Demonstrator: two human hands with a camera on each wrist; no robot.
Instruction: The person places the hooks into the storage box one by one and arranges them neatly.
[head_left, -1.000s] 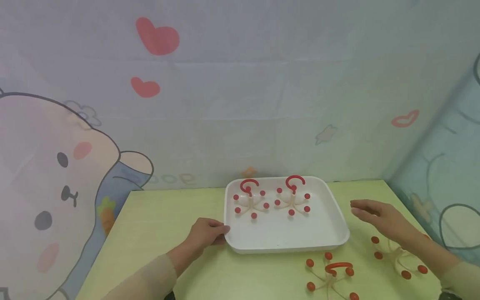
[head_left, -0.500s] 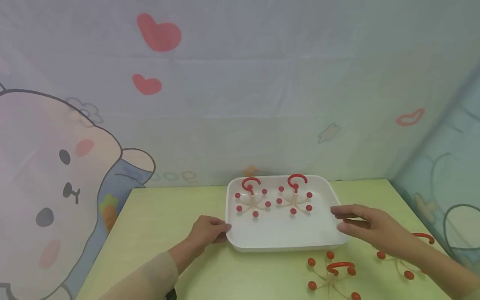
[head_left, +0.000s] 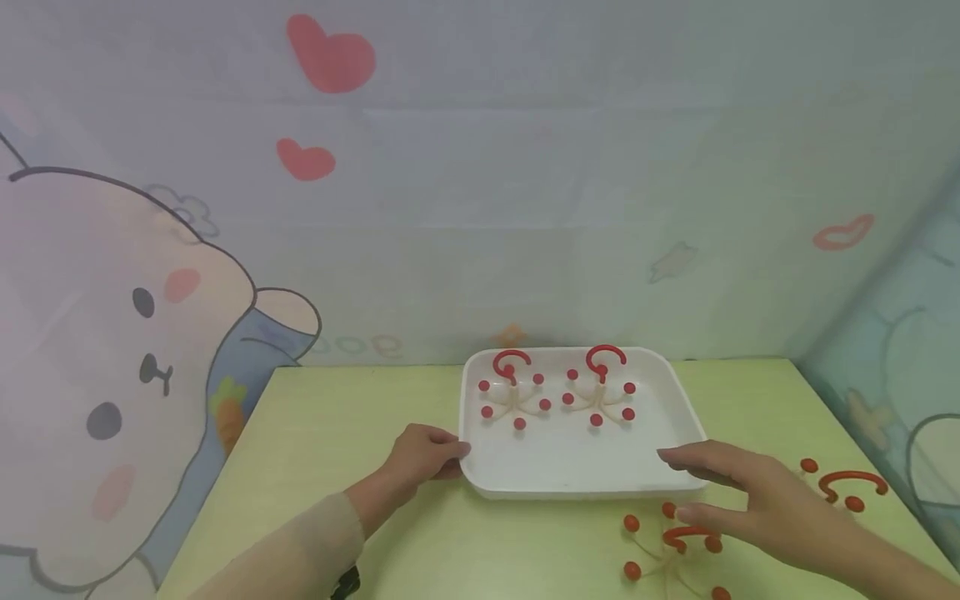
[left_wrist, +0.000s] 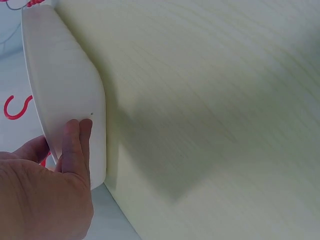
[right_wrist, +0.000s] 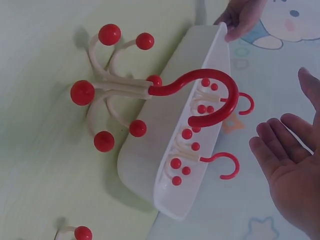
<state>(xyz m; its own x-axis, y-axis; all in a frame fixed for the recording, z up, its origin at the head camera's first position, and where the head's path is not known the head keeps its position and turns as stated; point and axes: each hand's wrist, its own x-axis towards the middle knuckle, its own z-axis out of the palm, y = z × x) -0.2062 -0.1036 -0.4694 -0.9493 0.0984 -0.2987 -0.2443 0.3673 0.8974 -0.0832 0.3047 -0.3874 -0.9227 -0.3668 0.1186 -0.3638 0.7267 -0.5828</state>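
Note:
My left hand (head_left: 423,458) grips the left rim of a white tray (head_left: 562,482), thumb over the edge and fingers against the outer wall (left_wrist: 70,75). Inside, toward the back, stand two hangers, each with a red hook, cream stem and curved arms tipped with red balls: a left one (head_left: 513,393) and a right one (head_left: 601,392). My right hand (head_left: 772,504) holds nothing, its fingers extended by the tray's front right corner. A third such hanger (right_wrist: 127,87) stands on the table before the tray, partly covered by that hand in the head view.
Another hanger (head_left: 852,478) stands to the right, partly hidden behind my right arm. The pale green table (head_left: 360,392) meets a printed cloth backdrop (head_left: 480,208) just behind the tray. A second cloth (head_left: 922,333) borders the right side.
My right hand has moved left and then toward the front, ending by the tray's front right corner. The left hand keeps its hold on the rim. The whole head view has shifted slightly.

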